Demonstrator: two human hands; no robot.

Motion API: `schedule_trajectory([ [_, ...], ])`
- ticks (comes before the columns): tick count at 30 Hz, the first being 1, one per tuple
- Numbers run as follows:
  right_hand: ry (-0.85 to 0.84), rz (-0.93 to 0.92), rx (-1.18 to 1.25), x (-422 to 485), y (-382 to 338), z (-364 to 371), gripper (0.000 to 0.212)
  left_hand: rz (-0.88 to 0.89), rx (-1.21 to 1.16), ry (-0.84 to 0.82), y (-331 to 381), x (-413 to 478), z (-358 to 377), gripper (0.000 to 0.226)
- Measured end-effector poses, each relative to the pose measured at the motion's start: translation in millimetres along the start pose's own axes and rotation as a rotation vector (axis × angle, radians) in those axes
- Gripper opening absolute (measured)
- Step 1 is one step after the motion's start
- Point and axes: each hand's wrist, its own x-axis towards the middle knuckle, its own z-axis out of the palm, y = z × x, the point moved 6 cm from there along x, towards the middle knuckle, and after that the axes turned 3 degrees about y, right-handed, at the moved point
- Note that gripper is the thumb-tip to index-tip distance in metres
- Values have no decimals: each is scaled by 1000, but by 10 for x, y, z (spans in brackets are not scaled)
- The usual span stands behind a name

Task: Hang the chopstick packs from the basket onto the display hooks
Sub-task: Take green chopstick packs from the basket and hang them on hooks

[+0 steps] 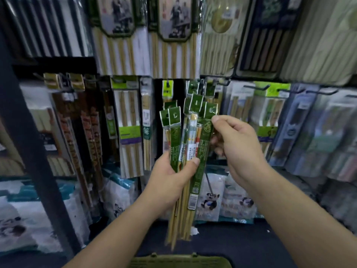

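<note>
My left hand [170,180] grips a fanned bunch of several green-labelled chopstick packs [176,140] around their middle, thumb across the front. Their hang tabs point up and bare bamboo ends stick out below. My right hand [235,144] pinches the rightmost pack [202,149] of the bunch near its top, thumb just under the green tab. Right behind the tabs, a display hook [193,85] carries a few packs of the same kind. The rim of the green basket [179,261] shows at the bottom edge.
Hooks to the left [123,80] and right [257,87] carry other chopstick packs, and bigger boxed sets hang in the row above. White bagged goods [210,198] stand on the shelf below. A dark upright post [29,136] runs down the left side.
</note>
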Motion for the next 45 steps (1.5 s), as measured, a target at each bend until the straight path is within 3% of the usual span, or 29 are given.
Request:
schedule_trajectory([
  [6, 122, -86, -38, 330, -299, -87, 34, 31, 11, 81, 75, 181, -38, 25],
  [11, 158, -157, -152, 538, -344, -33, 40, 74, -36, 93, 99, 279, -60, 14],
  [14, 179, -153, -167, 648, -328, -19, 42, 47, -95, 100, 84, 301, -78, 4],
  [22, 214, -161, -171, 667, -319, 8, 42, -5, -131, 98, 24, 302, -112, 3],
  [35, 252, -113, -201, 810, -141, 10, 40, -36, -201, 103, 56, 293, -100, 7],
  [38, 302, -108, -218, 748, -101, -40, 29, -39, -228, 78, 62, 291, -75, 15],
  [45, -19, -123, -97, 339, -110, 198, 16, -30, -248, 76, 79, 306, -27, 20],
])
